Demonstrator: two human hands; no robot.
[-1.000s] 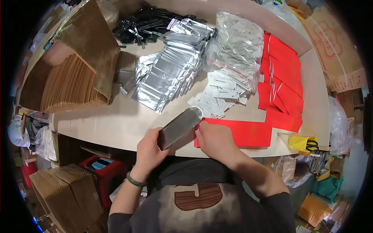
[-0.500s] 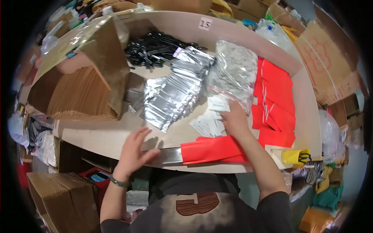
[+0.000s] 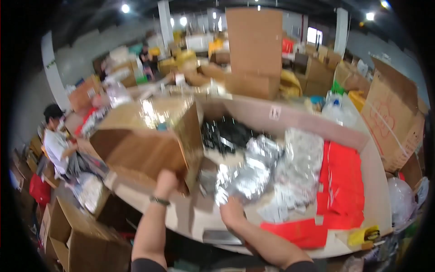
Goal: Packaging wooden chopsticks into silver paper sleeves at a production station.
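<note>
At the opening of a cardboard box [image 3: 192, 136] lying on its side, my left hand [image 3: 167, 182] reaches in at the lower right edge. Its fingers are blurred and mostly hidden, so what it touches is unclear. My right hand [image 3: 231, 211] is at the near end of a spread of shiny silver packets [image 3: 256, 174]; its fingertips are smeared by motion. A flat metal strip [image 3: 222, 237] lies just below it at the table's front edge. White paper cards [image 3: 277, 204] and a folded red pouch [image 3: 294, 232] lie to its right.
Black items [image 3: 231, 134] are heaped behind the packets. A clear bag [image 3: 301, 156] stands beside stacked red pouches [image 3: 342, 186]. A yellow holder [image 3: 364, 235] is at the right corner. A raised rim [image 3: 326, 123] bounds the table's back. Another person [image 3: 56, 147] sits far left.
The view has tilted up, showing the room beyond. My right hand has moved left from the white cards to the silver packets. My left hand has gone from the table's front to the box opening.
</note>
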